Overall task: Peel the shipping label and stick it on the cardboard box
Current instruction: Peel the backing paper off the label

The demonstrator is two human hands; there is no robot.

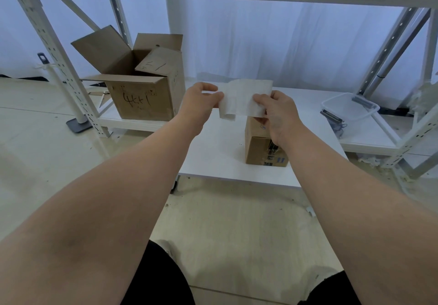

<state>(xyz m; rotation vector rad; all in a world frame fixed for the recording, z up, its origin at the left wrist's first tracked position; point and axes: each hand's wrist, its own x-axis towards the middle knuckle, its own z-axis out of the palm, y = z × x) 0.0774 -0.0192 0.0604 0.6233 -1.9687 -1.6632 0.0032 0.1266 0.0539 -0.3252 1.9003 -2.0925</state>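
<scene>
A white shipping label sheet [244,98] is held up in the air between both hands, its blank back toward me and its lower left corner curled. My left hand [201,103] pinches its left edge. My right hand [277,112] pinches its lower right part. Just below the label, a small closed cardboard box [258,148] stands on the white table [213,153]; my right hand and wrist cover part of its top.
A larger open cardboard box [142,86] with handwriting stands on the low shelf at the left. A clear plastic bin [350,108] sits on the shelf at the right. White metal rack posts rise on both sides, with a shelf beam overhead.
</scene>
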